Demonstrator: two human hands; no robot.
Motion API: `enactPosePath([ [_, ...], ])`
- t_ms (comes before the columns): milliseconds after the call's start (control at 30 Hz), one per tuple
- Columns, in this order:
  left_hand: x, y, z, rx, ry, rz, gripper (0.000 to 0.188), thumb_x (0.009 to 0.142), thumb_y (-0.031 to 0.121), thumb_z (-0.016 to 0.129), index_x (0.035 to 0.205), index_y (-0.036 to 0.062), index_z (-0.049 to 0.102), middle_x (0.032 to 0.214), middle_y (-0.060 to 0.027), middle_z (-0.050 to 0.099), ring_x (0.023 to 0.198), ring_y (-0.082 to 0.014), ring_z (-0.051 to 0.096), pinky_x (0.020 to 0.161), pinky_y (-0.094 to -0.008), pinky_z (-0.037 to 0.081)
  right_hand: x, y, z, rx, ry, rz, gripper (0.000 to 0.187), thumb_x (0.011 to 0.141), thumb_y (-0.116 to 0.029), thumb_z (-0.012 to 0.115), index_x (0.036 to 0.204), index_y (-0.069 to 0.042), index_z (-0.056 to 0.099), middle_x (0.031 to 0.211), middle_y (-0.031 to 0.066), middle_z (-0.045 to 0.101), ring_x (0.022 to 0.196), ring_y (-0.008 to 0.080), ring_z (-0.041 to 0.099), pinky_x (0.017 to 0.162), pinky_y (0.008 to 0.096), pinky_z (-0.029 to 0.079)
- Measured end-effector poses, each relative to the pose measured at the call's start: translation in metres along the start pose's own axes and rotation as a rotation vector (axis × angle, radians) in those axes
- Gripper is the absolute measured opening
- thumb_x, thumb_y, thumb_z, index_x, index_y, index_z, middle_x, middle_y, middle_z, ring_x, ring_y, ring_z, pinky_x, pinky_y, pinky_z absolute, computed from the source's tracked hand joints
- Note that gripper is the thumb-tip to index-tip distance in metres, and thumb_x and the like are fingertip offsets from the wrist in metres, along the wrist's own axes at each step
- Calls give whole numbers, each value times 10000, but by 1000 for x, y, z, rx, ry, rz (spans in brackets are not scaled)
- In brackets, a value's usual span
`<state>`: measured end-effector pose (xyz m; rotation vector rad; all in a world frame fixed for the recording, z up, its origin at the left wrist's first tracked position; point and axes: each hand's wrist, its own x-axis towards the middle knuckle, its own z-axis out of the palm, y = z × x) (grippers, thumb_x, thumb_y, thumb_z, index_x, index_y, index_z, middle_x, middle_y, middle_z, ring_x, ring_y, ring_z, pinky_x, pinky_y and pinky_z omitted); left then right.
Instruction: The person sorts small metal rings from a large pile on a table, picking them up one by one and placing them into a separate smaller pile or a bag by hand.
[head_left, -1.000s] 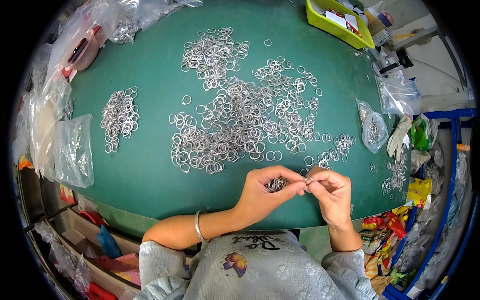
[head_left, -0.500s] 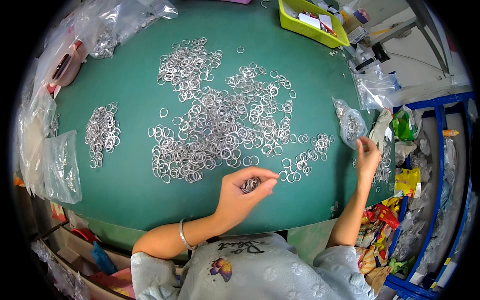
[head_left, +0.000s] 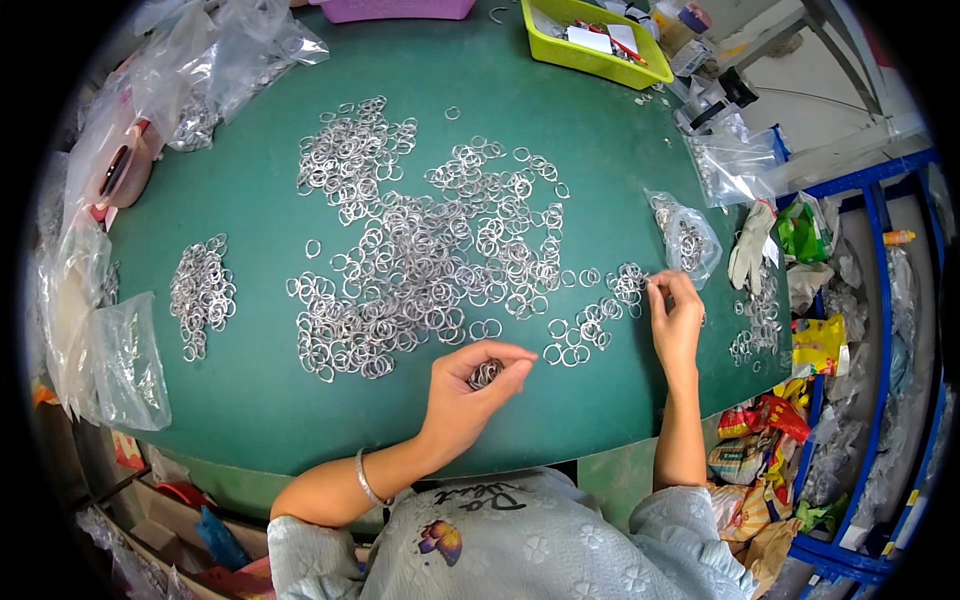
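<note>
My left hand (head_left: 468,398) is closed around a bunch of metal rings (head_left: 485,374), which show in its curled palm. Its thumb and forefinger point right, just above the green table (head_left: 560,425). Farther right, my right hand (head_left: 677,318) has its fingers drawn together, the tips at the right edge of a small cluster of rings (head_left: 628,283). Whether a ring is pinched there is too small to make out. Several loose rings (head_left: 568,354) lie between my hands. A large spread of silver-coloured rings (head_left: 420,250) covers the middle of the table.
A separate ring pile (head_left: 203,290) lies at left, another (head_left: 762,320) by the right edge. Beyond my right hand are a clear bag of rings (head_left: 690,240) and a pale glove (head_left: 750,245). A yellow-green tray (head_left: 600,62) and plastic bags (head_left: 130,350) line the borders; a blue rack (head_left: 880,380) stands right.
My right hand has moved left from beside the pile at the right edge to the small ring cluster. The left hand still holds its rings. The whole view has shifted slightly.
</note>
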<state>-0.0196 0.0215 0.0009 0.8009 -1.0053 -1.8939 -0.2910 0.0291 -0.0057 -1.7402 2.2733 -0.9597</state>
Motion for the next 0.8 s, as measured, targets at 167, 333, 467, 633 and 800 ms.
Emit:
enactPosePath([
  [167, -1, 2, -3, 72, 2, 55, 189, 789, -9, 568, 978, -3, 585, 701, -6, 531, 615, -52, 452, 550, -185, 364, -35, -80, 3, 731, -236, 285, 45, 774, 3, 591, 808, 32, 590, 771, 10, 573, 660, 43, 475, 600, 177, 382],
  [333, -2, 5, -2, 170, 0, 37, 241, 752, -8, 616, 991, 10, 598, 770, -5, 572, 674, -51, 465, 615, -194, 391, -48, -119, 10, 470, -201, -234, 122, 647, 70, 650, 740, 12, 596, 769, 96, 593, 658, 175, 542, 572, 261, 414],
  [467, -3, 3, -4, 186, 21, 81, 199, 746, -1, 624, 945, 5, 619, 802, -20, 593, 698, -61, 487, 632, -197, 398, -50, -131, 11, 369, -165, -371, 156, 617, 65, 667, 745, 10, 596, 744, 95, 573, 638, 212, 522, 567, 290, 405],
  [633, -2, 2, -5, 180, -12, 124, 163, 754, -3, 612, 917, -7, 622, 831, -52, 608, 729, -80, 524, 642, -204, 409, -49, -134, 7, 219, -148, -486, 169, 606, 31, 684, 747, 10, 595, 728, 88, 553, 629, 222, 500, 556, 308, 386],
  [800, 0, 5, -5, 147, -47, 128, 148, 765, 6, 606, 911, -6, 625, 838, -60, 608, 741, -92, 531, 652, -207, 414, -50, -137, 6, 206, -155, -473, 151, 621, 23, 674, 748, 6, 593, 738, 85, 547, 656, 230, 490, 560, 315, 383],
])
